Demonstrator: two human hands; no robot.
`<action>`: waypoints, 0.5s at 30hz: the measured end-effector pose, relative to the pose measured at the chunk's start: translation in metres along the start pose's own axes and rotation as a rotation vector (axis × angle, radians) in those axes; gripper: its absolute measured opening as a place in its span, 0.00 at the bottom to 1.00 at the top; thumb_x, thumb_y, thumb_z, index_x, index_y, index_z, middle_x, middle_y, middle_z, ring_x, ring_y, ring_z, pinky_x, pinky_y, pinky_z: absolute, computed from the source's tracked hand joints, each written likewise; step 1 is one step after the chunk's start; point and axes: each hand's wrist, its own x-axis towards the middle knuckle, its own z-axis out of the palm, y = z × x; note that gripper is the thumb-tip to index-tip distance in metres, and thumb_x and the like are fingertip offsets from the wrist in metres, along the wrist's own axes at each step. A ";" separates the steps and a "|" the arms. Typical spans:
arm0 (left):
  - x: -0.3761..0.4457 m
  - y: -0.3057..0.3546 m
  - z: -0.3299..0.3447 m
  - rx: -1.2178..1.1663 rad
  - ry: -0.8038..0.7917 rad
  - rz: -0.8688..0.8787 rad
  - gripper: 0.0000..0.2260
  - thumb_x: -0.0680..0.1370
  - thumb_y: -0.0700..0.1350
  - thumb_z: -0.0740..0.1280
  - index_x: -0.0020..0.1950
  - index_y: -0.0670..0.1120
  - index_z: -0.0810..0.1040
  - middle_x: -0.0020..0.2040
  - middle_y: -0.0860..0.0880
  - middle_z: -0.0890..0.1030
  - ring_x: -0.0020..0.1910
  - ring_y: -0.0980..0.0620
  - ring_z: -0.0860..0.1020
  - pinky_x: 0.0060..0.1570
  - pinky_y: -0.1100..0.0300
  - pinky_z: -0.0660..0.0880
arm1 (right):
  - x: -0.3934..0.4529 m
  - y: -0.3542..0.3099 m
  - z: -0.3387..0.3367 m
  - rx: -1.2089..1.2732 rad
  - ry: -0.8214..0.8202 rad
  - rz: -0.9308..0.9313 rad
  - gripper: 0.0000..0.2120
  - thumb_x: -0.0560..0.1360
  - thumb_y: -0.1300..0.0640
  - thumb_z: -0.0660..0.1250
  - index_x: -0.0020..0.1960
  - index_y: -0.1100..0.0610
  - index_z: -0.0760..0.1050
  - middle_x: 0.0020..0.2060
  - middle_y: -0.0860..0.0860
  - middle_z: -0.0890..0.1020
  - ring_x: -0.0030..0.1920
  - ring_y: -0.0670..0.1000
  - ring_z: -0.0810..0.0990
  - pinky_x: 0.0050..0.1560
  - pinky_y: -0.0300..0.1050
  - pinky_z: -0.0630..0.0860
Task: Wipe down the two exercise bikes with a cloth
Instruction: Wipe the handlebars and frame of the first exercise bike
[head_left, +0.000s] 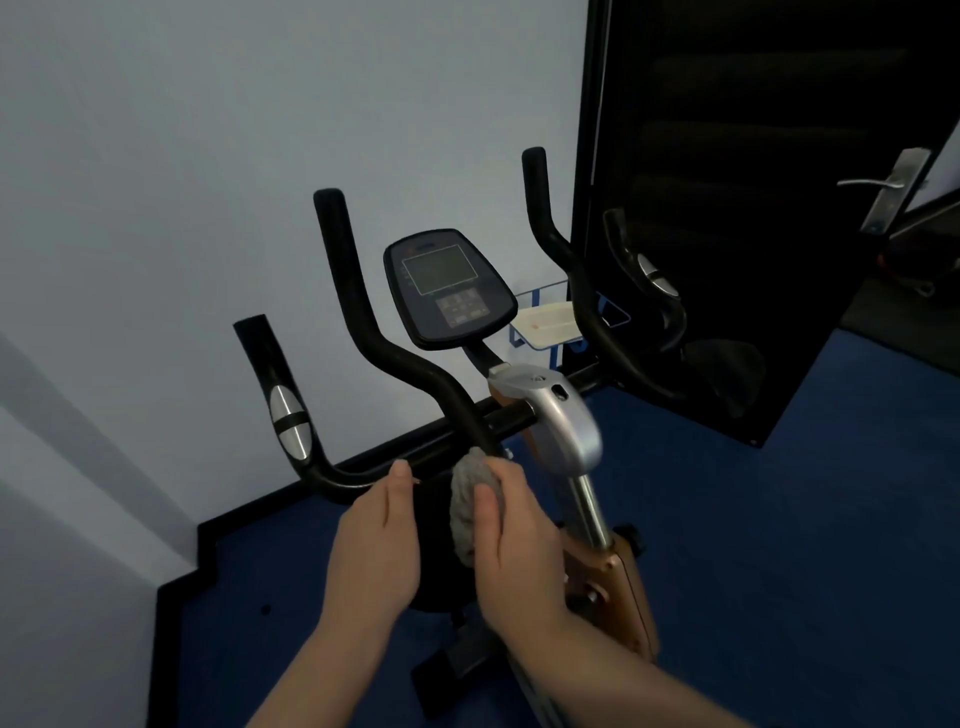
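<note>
Step in hand, as judged: wiping the handlebar of 1 black-and-copper exercise bike with silver stem cover (561, 421). A bunched grey knitted cloth (470, 501) is gripped in the right hand (519, 551), thumb curled over its front face, the other fingers hidden behind it. The cloth's top end is pressed at the foot of the black foam-covered handlebar (374, 322), where the upright horn meets the crossbar. The left hand (379, 551) is held just beside the cloth; its thumb tip appears to touch the crossbar, while the fingers are hidden behind the palm, so their state cannot be told.

Only 1 bike is seen; no second bike is in view, so the task is judged to be far from done. The next move is judged to call for the cloth being slid up the horn or out along the crossbar toward the silver pulse-sensor grip (288, 423), then over the dark oval console with grey screen (449, 288).

Containers: a blue wire rack (558, 343) stands by the pale wall behind the bike; a cream flat tray-like item (545, 325) rests on it. Its contents are too blurred to tell.
</note>
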 end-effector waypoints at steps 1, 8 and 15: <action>0.000 0.001 0.000 -0.003 -0.003 0.003 0.24 0.81 0.61 0.50 0.45 0.50 0.81 0.39 0.50 0.83 0.39 0.54 0.80 0.43 0.54 0.76 | 0.008 -0.001 -0.002 -0.086 -0.010 -0.052 0.17 0.81 0.43 0.47 0.61 0.46 0.70 0.47 0.42 0.79 0.46 0.45 0.79 0.44 0.46 0.77; 0.000 0.003 0.000 -0.025 0.010 -0.012 0.23 0.81 0.61 0.50 0.47 0.53 0.81 0.41 0.52 0.83 0.42 0.54 0.80 0.47 0.53 0.77 | -0.008 -0.002 -0.002 0.044 -0.043 0.035 0.23 0.78 0.38 0.47 0.67 0.44 0.67 0.58 0.42 0.78 0.54 0.41 0.78 0.53 0.43 0.77; 0.002 0.002 0.000 0.015 0.039 0.021 0.26 0.83 0.58 0.51 0.41 0.44 0.81 0.37 0.46 0.82 0.38 0.49 0.80 0.44 0.48 0.76 | 0.056 -0.016 -0.028 -0.209 -0.219 -0.069 0.03 0.82 0.46 0.55 0.51 0.44 0.66 0.38 0.44 0.77 0.41 0.49 0.78 0.41 0.47 0.74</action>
